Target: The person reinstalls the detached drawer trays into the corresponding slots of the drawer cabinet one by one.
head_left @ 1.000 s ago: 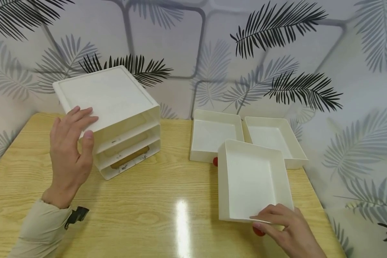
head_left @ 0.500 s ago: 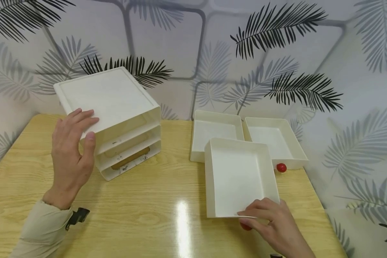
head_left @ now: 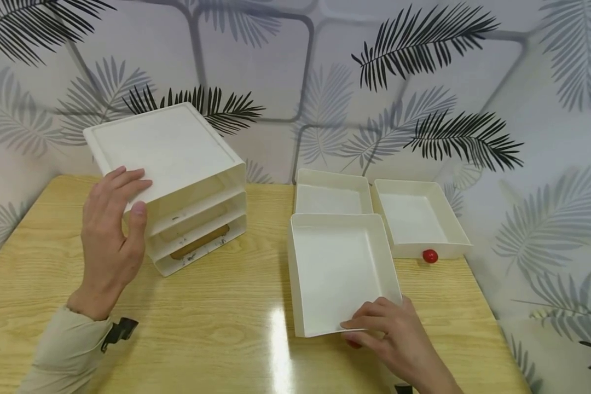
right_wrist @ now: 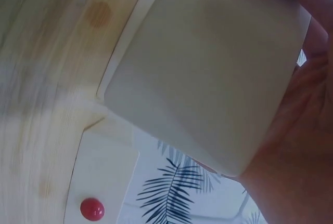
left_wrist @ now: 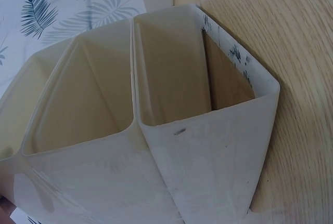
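Note:
My right hand (head_left: 399, 342) pinches the front wall of a white drawer (head_left: 337, 268), fingers over the rim and thumb outside by its red knob (head_left: 354, 344). The drawer is held above the table, its open top facing me. In the right wrist view the drawer's front panel (right_wrist: 208, 73) fills the middle. On the left stands a white drawer cabinet (head_left: 162, 145) with three open slots, turned at an angle. My left hand (head_left: 112, 235) rests on its top near the left front edge, fingers extended. In the left wrist view the slots (left_wrist: 171, 68) show bare insides.
Two more white drawers lie at the back right, one (head_left: 332, 198) partly hidden behind the held drawer, the other (head_left: 416, 213) beside it with a red knob (head_left: 430, 256). The wooden table (head_left: 216, 323) meets a leaf-patterned wall (head_left: 276, 71) behind and on the right.
My right hand has carried the drawer leftward, uncovering the red knob of the rightmost drawer and covering the front of the other. My left hand and the cabinet have hardly moved.

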Available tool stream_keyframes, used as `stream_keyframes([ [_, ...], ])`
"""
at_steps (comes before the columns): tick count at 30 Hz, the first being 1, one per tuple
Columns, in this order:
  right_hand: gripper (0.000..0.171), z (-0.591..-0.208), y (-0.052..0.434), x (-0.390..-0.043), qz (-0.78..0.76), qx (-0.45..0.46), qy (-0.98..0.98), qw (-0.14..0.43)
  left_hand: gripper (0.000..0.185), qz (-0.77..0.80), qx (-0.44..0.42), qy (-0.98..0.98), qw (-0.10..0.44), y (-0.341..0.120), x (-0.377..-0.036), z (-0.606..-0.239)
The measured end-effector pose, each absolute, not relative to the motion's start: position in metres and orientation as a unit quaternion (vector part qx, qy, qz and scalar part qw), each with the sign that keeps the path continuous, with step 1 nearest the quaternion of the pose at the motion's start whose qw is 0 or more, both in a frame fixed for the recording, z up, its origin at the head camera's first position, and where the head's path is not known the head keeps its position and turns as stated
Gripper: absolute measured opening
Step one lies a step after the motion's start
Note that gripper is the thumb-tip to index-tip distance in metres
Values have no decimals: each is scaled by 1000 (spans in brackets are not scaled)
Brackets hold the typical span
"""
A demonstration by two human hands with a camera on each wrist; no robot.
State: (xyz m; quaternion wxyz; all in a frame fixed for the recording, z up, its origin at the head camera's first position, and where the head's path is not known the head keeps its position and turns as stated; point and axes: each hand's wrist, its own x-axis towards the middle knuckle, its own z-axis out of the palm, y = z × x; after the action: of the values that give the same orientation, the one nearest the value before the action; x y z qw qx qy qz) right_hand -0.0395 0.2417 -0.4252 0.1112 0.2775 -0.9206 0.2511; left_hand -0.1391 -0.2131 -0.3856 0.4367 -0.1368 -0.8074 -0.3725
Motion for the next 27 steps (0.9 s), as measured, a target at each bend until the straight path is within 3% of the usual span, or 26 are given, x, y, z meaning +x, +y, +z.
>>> stream_keyframes([
  [7,20,-428,229,-43,244,323,-904,139,47,-372,-136,-809,435,-213,-139,-385],
  [27,19,-434,194,-44,241,403,-872,141,47,-372,-137,-812,428,-215,-139,-388],
])
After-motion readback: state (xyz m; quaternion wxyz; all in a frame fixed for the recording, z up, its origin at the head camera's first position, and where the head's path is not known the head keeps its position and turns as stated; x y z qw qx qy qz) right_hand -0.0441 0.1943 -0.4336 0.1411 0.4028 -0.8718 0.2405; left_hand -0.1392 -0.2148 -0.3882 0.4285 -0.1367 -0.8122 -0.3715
